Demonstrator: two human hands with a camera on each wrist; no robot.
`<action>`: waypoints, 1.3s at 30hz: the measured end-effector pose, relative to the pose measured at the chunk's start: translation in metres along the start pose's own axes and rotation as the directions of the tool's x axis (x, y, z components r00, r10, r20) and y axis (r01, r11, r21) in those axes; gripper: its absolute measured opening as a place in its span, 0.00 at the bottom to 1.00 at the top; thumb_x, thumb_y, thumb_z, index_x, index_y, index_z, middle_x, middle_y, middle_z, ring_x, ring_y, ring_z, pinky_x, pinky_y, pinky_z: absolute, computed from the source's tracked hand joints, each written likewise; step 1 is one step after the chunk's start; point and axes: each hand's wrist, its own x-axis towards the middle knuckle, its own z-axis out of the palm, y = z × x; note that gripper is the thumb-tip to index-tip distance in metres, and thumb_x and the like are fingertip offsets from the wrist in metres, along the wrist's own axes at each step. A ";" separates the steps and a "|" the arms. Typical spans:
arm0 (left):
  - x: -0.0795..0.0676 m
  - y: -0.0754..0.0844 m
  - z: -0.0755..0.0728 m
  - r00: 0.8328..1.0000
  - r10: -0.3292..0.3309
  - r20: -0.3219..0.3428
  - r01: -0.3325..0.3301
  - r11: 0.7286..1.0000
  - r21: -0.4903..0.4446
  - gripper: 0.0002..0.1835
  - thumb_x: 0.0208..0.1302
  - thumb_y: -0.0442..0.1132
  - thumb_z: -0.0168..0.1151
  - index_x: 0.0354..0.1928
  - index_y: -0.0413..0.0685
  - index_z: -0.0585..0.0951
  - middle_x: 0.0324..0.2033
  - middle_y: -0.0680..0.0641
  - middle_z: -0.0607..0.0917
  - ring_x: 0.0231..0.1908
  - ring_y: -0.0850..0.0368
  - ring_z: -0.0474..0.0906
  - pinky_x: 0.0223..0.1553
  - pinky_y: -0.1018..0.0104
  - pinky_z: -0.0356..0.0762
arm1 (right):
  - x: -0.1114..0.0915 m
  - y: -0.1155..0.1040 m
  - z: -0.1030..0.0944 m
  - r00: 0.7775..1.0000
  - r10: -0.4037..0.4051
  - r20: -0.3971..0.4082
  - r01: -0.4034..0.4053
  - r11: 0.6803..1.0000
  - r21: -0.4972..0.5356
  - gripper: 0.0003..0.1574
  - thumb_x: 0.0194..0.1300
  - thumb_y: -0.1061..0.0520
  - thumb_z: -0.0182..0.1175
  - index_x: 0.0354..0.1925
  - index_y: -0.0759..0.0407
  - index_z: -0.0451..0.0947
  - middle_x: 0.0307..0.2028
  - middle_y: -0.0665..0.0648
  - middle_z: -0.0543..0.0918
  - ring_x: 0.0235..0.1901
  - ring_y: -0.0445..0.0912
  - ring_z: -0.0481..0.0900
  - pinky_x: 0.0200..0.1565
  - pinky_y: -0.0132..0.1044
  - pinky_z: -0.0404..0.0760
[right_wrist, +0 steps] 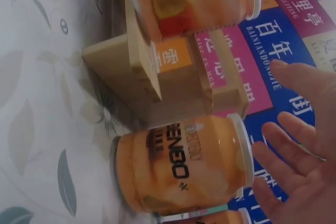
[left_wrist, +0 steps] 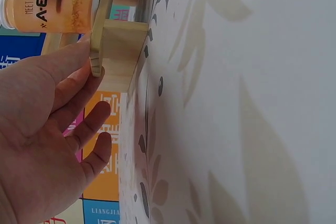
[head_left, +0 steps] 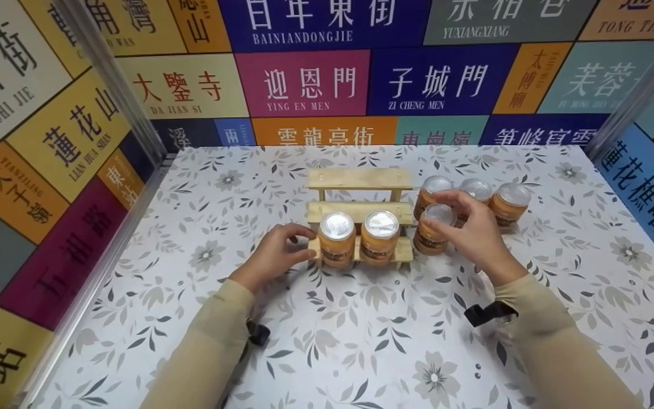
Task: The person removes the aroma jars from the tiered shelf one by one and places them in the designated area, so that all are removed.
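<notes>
A small stepped wooden rack (head_left: 359, 179) stands mid-table, and two orange fruit cans with silver lids, a left can (head_left: 336, 241) and a right can (head_left: 380, 238), sit on its lowest step. My left hand (head_left: 281, 250) pinches the left end of that step, its other fingers loose in the left wrist view. Just right of the rack, another fruit can (right_wrist: 184, 166) stands upright on the table. Around its lid hovers my right hand (head_left: 472, 233), with thumb and fingers spread and a gap between thumb and can in the right wrist view.
Several more orange cans (head_left: 510, 204) are grouped on the table behind my right hand, partly hidden by it. The rack's upper steps rise behind the two cans. Panels with large lettering (head_left: 304, 82) wall in the flower-patterned table (head_left: 361, 341) at back and sides.
</notes>
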 end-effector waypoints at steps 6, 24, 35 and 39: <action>0.001 0.000 -0.001 1.000 -0.003 -0.001 0.003 1.000 0.000 0.18 0.62 0.39 0.74 0.54 0.54 0.85 0.53 0.51 0.85 0.57 0.48 0.77 0.63 0.53 0.75 | -0.002 -0.009 0.008 0.997 -0.058 0.047 0.055 0.996 0.068 0.30 0.65 0.47 0.73 0.62 0.54 0.79 0.59 0.55 0.84 0.62 0.50 0.77 0.67 0.53 0.72; -0.001 -0.001 -0.001 1.000 0.005 0.002 -0.005 1.000 -0.014 0.17 0.64 0.40 0.74 0.54 0.52 0.85 0.54 0.51 0.85 0.57 0.48 0.77 0.62 0.53 0.75 | -0.008 -0.023 0.031 0.961 -0.132 0.242 0.087 0.978 0.191 0.38 0.60 0.52 0.77 0.66 0.53 0.75 0.62 0.54 0.79 0.59 0.49 0.81 0.61 0.41 0.82; -0.001 0.000 -0.001 1.000 0.025 -0.003 -0.025 1.000 -0.008 0.17 0.63 0.39 0.74 0.54 0.51 0.85 0.53 0.50 0.85 0.56 0.48 0.77 0.61 0.51 0.76 | -0.009 -0.028 0.043 0.962 -0.074 0.262 0.034 0.988 0.153 0.41 0.55 0.46 0.80 0.65 0.43 0.76 0.58 0.51 0.82 0.54 0.49 0.85 0.40 0.38 0.81; -0.001 0.000 0.000 1.000 0.026 -0.006 -0.026 1.000 -0.011 0.18 0.63 0.39 0.74 0.54 0.51 0.85 0.53 0.50 0.85 0.57 0.47 0.77 0.62 0.51 0.75 | -0.008 -0.028 0.047 0.964 -0.076 0.256 0.036 0.987 0.155 0.41 0.56 0.47 0.79 0.66 0.45 0.76 0.59 0.51 0.81 0.54 0.50 0.85 0.49 0.44 0.84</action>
